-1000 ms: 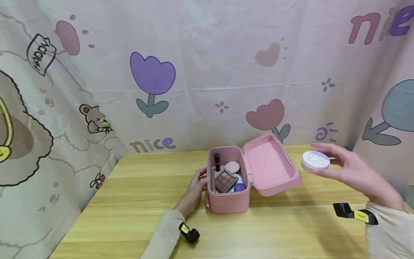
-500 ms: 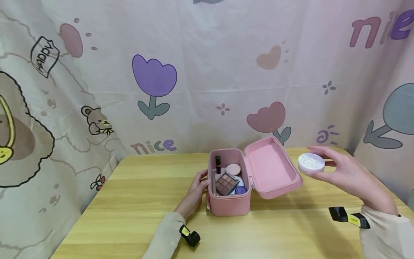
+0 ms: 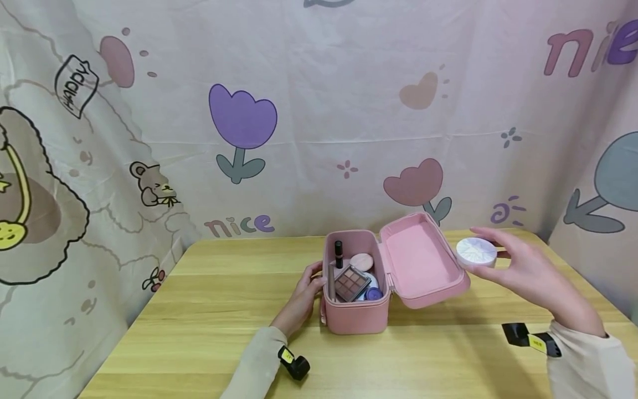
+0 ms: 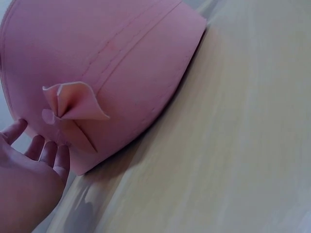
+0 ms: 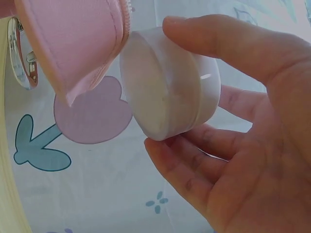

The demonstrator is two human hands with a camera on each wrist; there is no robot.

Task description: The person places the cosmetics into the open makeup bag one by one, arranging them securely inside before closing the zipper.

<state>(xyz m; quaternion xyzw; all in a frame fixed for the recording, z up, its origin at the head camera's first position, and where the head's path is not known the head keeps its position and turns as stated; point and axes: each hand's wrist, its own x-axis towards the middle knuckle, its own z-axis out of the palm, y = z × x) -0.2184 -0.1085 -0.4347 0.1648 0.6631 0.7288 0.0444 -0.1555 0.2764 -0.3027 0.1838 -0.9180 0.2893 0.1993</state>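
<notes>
A pink makeup case (image 3: 355, 320) stands unzipped on the table, its lid (image 3: 421, 260) folded out to the right. Inside lie an eyeshadow palette (image 3: 351, 284), a black lipstick tube (image 3: 339, 254), a pale round puff (image 3: 361, 261) and a small purple-topped item (image 3: 373, 293). My left hand (image 3: 299, 303) touches the case's left side; in the left wrist view its fingers are relaxed by the pink bow (image 4: 73, 109). Between thumb and fingers, my right hand (image 3: 535, 280) holds a round white powder compact (image 3: 476, 252) in the air, close to the lid's right edge.
The wooden table (image 3: 209, 327) spreads around the case. A patterned cloth (image 3: 319, 111) hangs behind it and along both sides. Each sleeve carries a black strap with a small camera (image 3: 295, 366).
My right hand has moved slightly left with the powder compact, closer to the lid. The left hand stays at the case. The head view has shifted a little.
</notes>
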